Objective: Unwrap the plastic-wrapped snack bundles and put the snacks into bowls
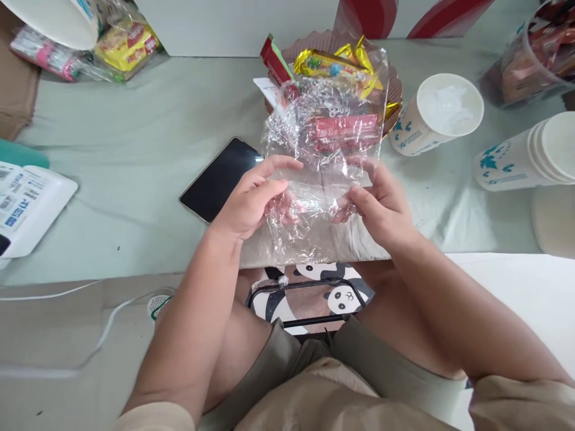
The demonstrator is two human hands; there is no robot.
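The clear plastic bag (pixel 309 194), just right of the smartphone (pixel 215 182), is pinched at its sides between thumbs and fingers of left hand (pixel 254 200) and right hand (pixel 384 203); probably light, limp, slippery, best held by the edges

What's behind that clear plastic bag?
A red packet shows through the clear plastic bag, inside or behind unclear; creases and glare obscure part of the snack tray.
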